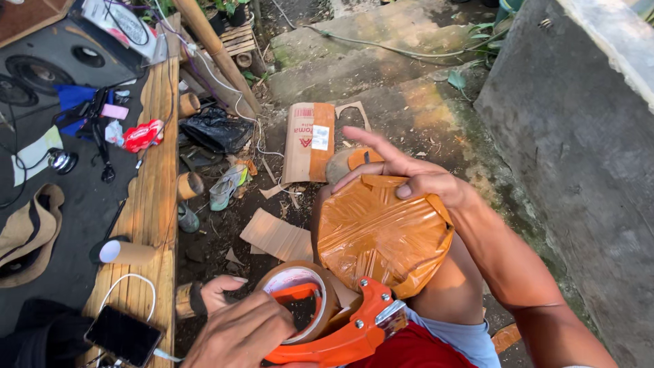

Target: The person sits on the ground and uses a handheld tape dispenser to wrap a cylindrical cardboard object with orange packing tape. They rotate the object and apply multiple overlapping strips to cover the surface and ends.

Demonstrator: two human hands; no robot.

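1. The right hand (409, 174) rests on top of a taped parcel (381, 235), a rounded bundle wrapped all over in brown packing tape; its fingers (368, 142) are spread apart, with the thumb pressed to the parcel's upper edge.
2. The parcel sits on the person's bare knee, just above the orange tape dispenser (340, 327).
3. The left hand (238, 334) has its fingers closed around the dispenser's handle; the brown tape roll (296, 300) sits in the dispenser, touching the parcel's lower left edge.
4. Beyond the parcel, on the dirt ground, lies a flattened cardboard box (308, 142), with a loose cardboard sheet (276, 235) to the parcel's left and small scraps between them.
5. Further left of the parcel runs a wooden tabletop (153, 170). On it are a smartphone (122, 335) with a white cable (129, 283), a paper cup (126, 252) on its side and a red packet (142, 135).
6. A black plastic bag (216, 129) and a worn shoe (225, 187) lie on the ground between the tabletop and the flattened box.
7. A concrete wall (586, 136) stands to the parcel's right.
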